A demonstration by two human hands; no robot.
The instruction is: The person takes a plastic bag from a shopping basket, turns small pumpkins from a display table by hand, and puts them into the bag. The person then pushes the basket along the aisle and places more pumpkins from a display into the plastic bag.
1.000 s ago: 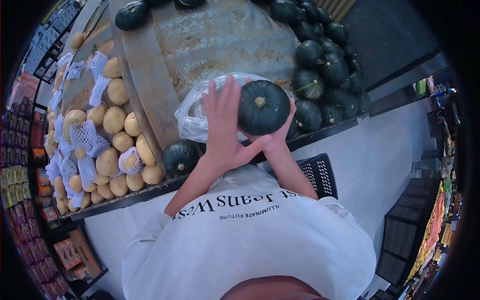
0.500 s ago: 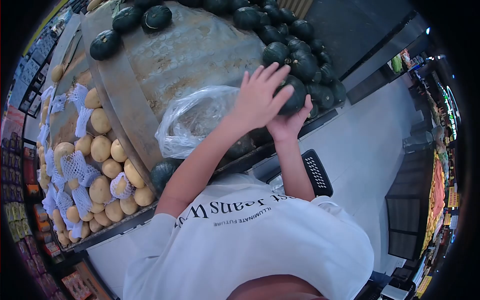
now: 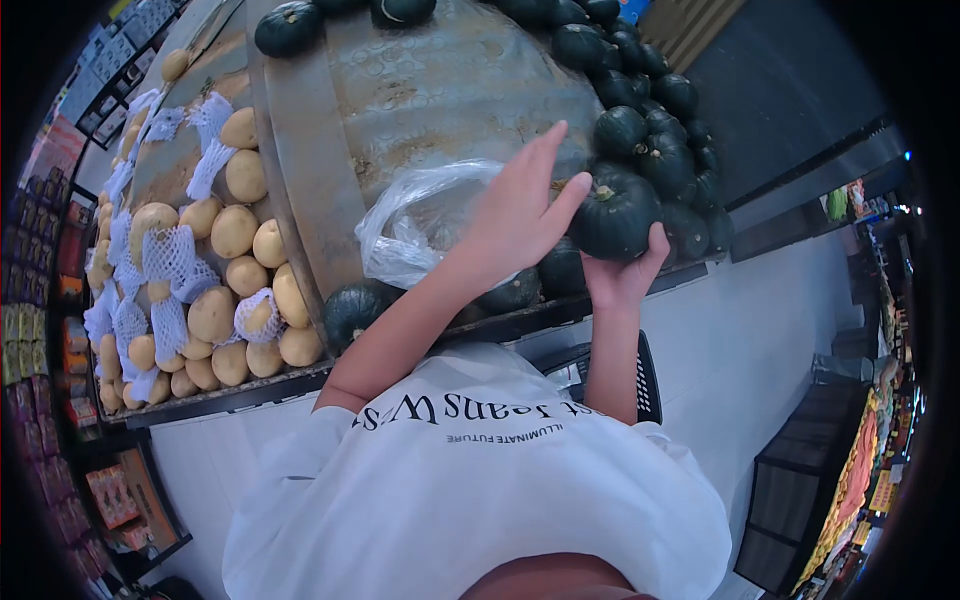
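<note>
A dark green pumpkin [image 3: 614,218] rests in my right hand [image 3: 628,278], which cups it from below and from the right near the stall's front edge. To its left is my left hand [image 3: 525,205], fingers stretched out and holding nothing, its thumb close to the pumpkin's side; whether they touch is unclear. A clear plastic bag [image 3: 395,225] lies crumpled on the stall, partly behind my left hand and forearm. Piled green pumpkins [image 3: 668,165] stand just beyond and right of the held one.
Pale yellow melons [image 3: 232,232], some in white foam nets, fill the left section behind a divider [image 3: 285,190]. More green pumpkins [image 3: 358,308] sit along the front edge. A black basket [image 3: 648,378] is below the stall at my right. Shelves stand at both sides.
My right hand has carried the pumpkin rightward, away from the plastic bag and closer to the pile. My left hand has moved right too and stays open. The camera view has shifted.
</note>
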